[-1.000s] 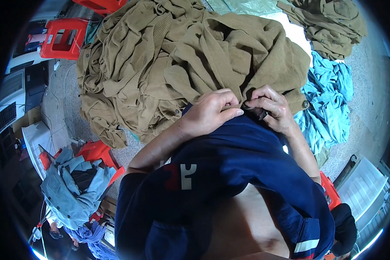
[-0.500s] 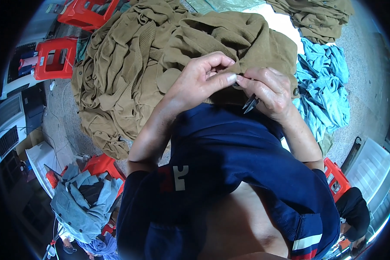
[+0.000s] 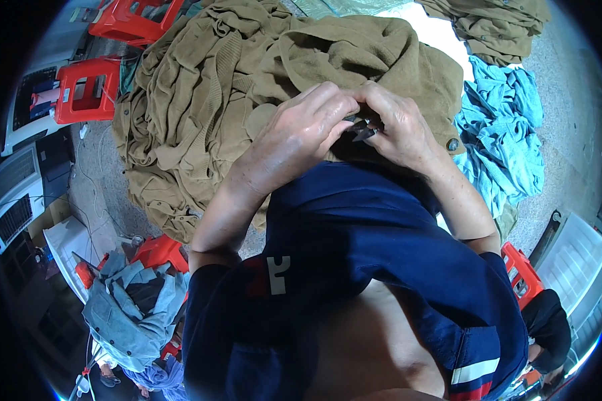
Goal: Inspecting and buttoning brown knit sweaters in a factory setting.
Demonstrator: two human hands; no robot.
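A brown knitted garment (image 3: 374, 40) lies bunched across my lap, one dark button (image 3: 453, 144) visible at its right corner. My left hand (image 3: 301, 127) is closed in a pinch on the edge of the cloth, knuckles up. Against it, fingertips almost touching, is my right hand (image 3: 403, 127), curled round a small pair of dark-bladed thread snips (image 3: 362, 131). The blades show in the gap between both hands. My fingers hide the exact bit of cloth being pinched.
A large heap of brown knitwear (image 3: 180, 100) spreads to the left. Light blue garments (image 3: 502, 127) lie on the right, with more brown ones (image 3: 498, 30) beyond. Red stools (image 3: 87, 90) stand at the left; grey-blue clothes (image 3: 130, 321) pile at lower left.
My hands have turned inward and closed together over the cloth. The snips' blades have swung up and left, from below my right hand to between the hands.
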